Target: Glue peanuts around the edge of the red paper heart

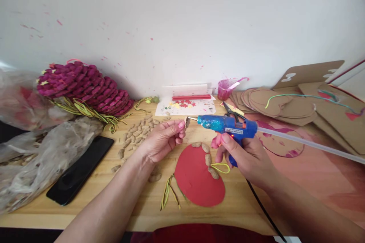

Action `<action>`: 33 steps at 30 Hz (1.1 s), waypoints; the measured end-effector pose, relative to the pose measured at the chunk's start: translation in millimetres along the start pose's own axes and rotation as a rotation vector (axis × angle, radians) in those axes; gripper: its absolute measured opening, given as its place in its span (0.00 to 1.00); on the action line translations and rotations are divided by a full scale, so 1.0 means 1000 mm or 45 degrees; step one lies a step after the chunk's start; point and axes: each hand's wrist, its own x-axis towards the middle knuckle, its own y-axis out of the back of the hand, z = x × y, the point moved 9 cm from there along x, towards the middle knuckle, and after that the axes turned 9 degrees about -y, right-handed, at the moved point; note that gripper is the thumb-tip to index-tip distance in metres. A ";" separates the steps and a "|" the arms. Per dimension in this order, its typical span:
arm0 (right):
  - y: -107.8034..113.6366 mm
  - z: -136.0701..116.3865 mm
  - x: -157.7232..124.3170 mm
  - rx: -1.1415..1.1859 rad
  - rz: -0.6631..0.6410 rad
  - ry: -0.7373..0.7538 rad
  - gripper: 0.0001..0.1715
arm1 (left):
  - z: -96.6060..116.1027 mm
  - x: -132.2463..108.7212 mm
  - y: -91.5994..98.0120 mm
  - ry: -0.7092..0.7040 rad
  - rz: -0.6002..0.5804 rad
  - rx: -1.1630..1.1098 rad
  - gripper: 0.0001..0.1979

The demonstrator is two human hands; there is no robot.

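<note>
My right hand [245,153] grips a blue hot glue gun [228,125], with a long glue stick [308,145] sticking out of its back. A peanut [187,122] is pinched between the fingertips of my left hand [167,136], close against the gun's metal nozzle. Below both hands lies a red heart-shaped piece [196,178] on the table. Several peanuts [208,158] sit in a row along its upper right edge. A yellow cord loop [222,168] and a yellow-green tassel [169,193] stick out from its sides.
Loose peanuts [138,133] lie left of centre. At the left are plastic bags [54,159], a black phone [82,169] and stacked magenta pieces [82,87]. Star confetti [182,104], a stained cup [226,89], scissors [230,111] and cardboard cutouts [265,102] stand toward the wall. A black cord [264,207] runs frontward.
</note>
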 end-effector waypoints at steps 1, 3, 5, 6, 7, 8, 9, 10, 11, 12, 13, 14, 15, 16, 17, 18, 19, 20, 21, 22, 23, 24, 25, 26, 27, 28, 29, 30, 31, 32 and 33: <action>0.001 -0.001 0.000 -0.010 0.004 0.020 0.25 | 0.000 0.000 0.000 0.005 -0.002 -0.006 0.20; 0.001 -0.001 -0.001 -0.020 0.000 0.039 0.24 | -0.001 0.000 0.000 0.011 -0.007 -0.015 0.19; 0.000 -0.001 -0.001 -0.016 -0.013 0.043 0.24 | -0.001 0.000 0.000 0.013 -0.016 -0.019 0.19; 0.000 -0.001 -0.002 -0.007 -0.018 0.044 0.23 | -0.001 0.000 0.000 0.013 -0.021 -0.017 0.19; 0.000 -0.002 -0.002 -0.005 -0.020 0.045 0.24 | -0.001 0.000 0.000 0.012 -0.025 -0.016 0.18; -0.001 -0.002 -0.002 -0.008 -0.021 0.050 0.24 | -0.002 0.000 0.000 0.012 -0.029 -0.015 0.18; -0.001 -0.003 -0.002 -0.012 -0.018 0.057 0.24 | -0.002 0.000 0.000 0.011 -0.033 -0.014 0.18; -0.001 -0.004 -0.002 -0.020 -0.013 0.060 0.24 | -0.002 0.000 0.000 0.009 -0.035 -0.014 0.18; -0.001 -0.005 -0.001 -0.025 -0.005 0.062 0.24 | -0.002 0.000 0.000 0.009 -0.038 -0.014 0.18; -0.001 -0.006 -0.001 -0.027 0.004 0.061 0.24 | -0.002 0.000 0.000 0.011 -0.040 -0.014 0.18; -0.001 -0.006 -0.001 -0.024 0.010 0.060 0.24 | -0.003 0.000 0.000 0.014 -0.042 -0.013 0.18; -0.002 -0.007 -0.001 -0.019 0.016 0.059 0.24 | -0.003 0.000 0.000 0.017 -0.042 -0.012 0.18; -0.002 -0.008 0.000 -0.015 0.017 0.060 0.24 | -0.003 0.000 0.000 0.019 -0.040 -0.012 0.18; -0.003 -0.009 0.000 -0.012 0.015 0.060 0.24 | -0.003 0.000 0.000 0.019 -0.037 -0.011 0.18; -0.003 -0.009 0.000 -0.010 0.014 0.061 0.24 | -0.003 -0.001 0.000 0.019 -0.032 -0.011 0.18; -0.003 -0.010 0.000 -0.007 0.015 0.063 0.24 | -0.003 -0.001 0.000 0.017 -0.028 -0.010 0.18; -0.003 -0.010 0.000 -0.010 0.017 0.063 0.24 | -0.003 -0.001 0.000 0.016 -0.027 -0.008 0.19; -0.003 -0.011 0.000 -0.017 0.020 0.061 0.24 | -0.003 -0.001 -0.001 0.019 -0.028 -0.006 0.19; -0.003 -0.011 0.000 -0.026 0.019 0.063 0.24 | -0.003 -0.001 -0.001 0.023 -0.030 -0.004 0.19; -0.002 -0.011 0.000 -0.036 0.021 0.063 0.24 | -0.003 -0.001 -0.001 0.026 -0.032 -0.003 0.19; -0.002 -0.011 0.000 -0.046 0.023 0.061 0.24 | -0.003 -0.001 -0.002 0.027 -0.034 -0.004 0.19; -0.002 -0.011 0.000 -0.054 0.027 0.060 0.25 | -0.003 -0.001 -0.002 0.026 -0.032 -0.004 0.19; -0.001 -0.011 -0.001 -0.063 0.033 0.059 0.25 | -0.002 -0.001 -0.002 0.025 -0.031 -0.002 0.19; 0.000 -0.011 -0.001 -0.071 0.040 0.061 0.25 | -0.002 -0.001 -0.002 0.026 -0.031 0.001 0.19; 0.000 -0.011 -0.001 -0.083 0.045 0.061 0.25 | -0.002 -0.001 -0.002 0.027 -0.033 0.005 0.19; 0.001 -0.011 -0.001 -0.094 0.050 0.062 0.24 | -0.003 -0.001 -0.002 0.031 -0.035 0.009 0.19; 0.001 -0.011 -0.001 -0.106 0.051 0.065 0.24 | -0.003 -0.001 -0.002 0.034 -0.038 0.013 0.19; 0.001 -0.011 -0.001 -0.113 0.053 0.070 0.24 | -0.003 -0.001 -0.002 0.039 -0.042 0.014 0.20; 0.002 -0.012 -0.001 -0.115 0.054 0.076 0.24 | -0.003 -0.001 -0.002 0.041 -0.045 0.014 0.20; 0.002 -0.012 -0.001 -0.116 0.055 0.085 0.24 | -0.004 -0.001 -0.001 0.042 -0.044 0.014 0.20; 0.001 -0.013 -0.001 -0.116 0.056 0.094 0.24 | -0.004 -0.001 -0.001 0.044 -0.041 0.014 0.20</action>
